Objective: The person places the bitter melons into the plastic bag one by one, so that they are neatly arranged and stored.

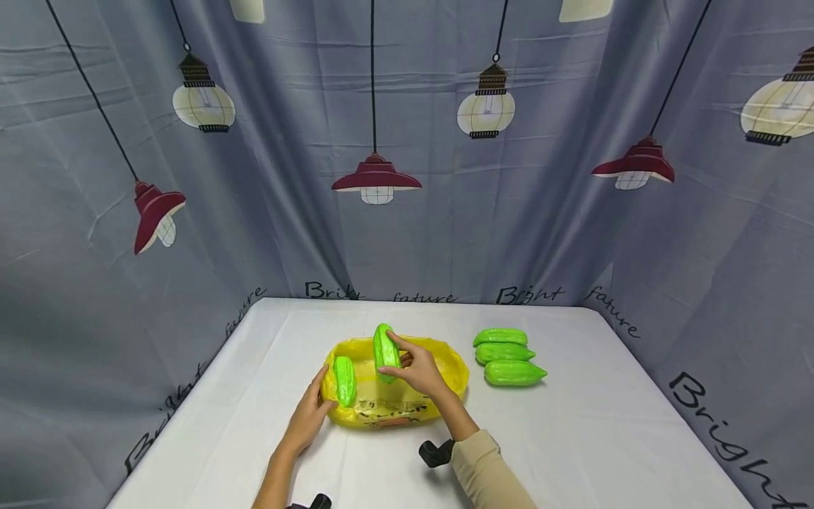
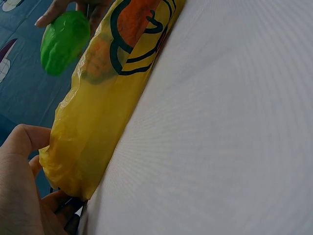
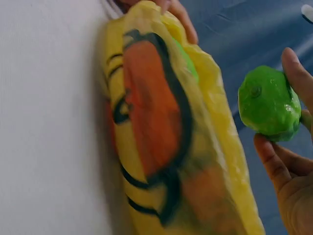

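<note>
A yellow printed plastic bag [image 1: 391,417] stands on the table with its wide mouth facing up. My left hand [image 1: 310,411] grips its left end, also visible in the left wrist view beside the yellow plastic [image 2: 93,122]. One green gourd [image 1: 345,382] lies inside at the left. Above the bag's opening, my right hand [image 1: 416,366] pinches another green gourd [image 1: 384,352] between thumb and fingers, holding it roughly upright. In the right wrist view, this held gourd [image 3: 270,104] shows end-on, clear of the rim.
Three more green gourds [image 1: 509,353] lie in a stack-like row on the white table [image 1: 604,424], right of the bag. A grey curtain [image 1: 420,240] printed with lamps hangs behind and along both sides. Black wrist mounts [image 1: 436,454] sit on the forearms.
</note>
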Action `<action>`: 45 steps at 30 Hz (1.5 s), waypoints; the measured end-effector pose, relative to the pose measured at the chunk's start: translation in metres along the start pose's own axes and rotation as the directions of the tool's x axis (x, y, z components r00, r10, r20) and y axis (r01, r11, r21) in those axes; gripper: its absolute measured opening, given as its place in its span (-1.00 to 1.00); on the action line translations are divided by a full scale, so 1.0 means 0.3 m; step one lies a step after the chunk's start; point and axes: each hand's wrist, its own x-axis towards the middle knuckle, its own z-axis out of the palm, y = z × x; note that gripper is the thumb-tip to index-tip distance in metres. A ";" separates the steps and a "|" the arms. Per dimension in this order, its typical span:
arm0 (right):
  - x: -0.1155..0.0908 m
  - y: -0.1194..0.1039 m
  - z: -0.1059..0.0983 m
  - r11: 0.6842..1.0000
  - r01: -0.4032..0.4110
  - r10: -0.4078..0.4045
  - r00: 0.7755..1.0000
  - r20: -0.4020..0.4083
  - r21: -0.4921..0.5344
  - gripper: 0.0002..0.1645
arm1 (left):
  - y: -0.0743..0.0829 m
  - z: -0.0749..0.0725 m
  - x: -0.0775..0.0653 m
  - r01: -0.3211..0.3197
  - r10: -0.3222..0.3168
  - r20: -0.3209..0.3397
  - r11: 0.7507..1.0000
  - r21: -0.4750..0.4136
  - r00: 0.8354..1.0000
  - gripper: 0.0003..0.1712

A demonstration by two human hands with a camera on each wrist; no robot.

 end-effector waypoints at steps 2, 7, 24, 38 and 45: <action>0.006 0.006 0.024 0.999 -0.033 0.033 0.999 0.009 0.002 -0.10 | 0.003 -0.003 0.001 -0.004 0.004 -0.002 1.000 0.001 1.000 -0.16; 0.011 0.009 0.077 0.996 -0.091 0.092 0.995 0.043 -0.024 -0.10 | 0.014 -0.005 0.006 0.001 -0.001 0.000 1.000 -0.002 1.000 -0.17; -0.003 0.021 0.158 0.980 -0.165 0.174 0.981 0.087 -0.107 -0.09 | 0.014 0.001 0.005 0.013 -0.013 -0.010 1.000 0.017 1.000 -0.17; -0.016 0.028 0.189 0.967 -0.221 0.232 0.969 0.088 -0.127 -0.10 | 0.008 -0.004 -0.003 0.027 -0.027 0.000 1.000 -0.012 1.000 -0.15; -0.018 0.043 0.198 0.964 -0.199 0.216 0.973 0.079 -0.174 -0.08 | 0.003 -0.005 -0.001 0.015 -0.015 -0.004 1.000 0.005 1.000 -0.15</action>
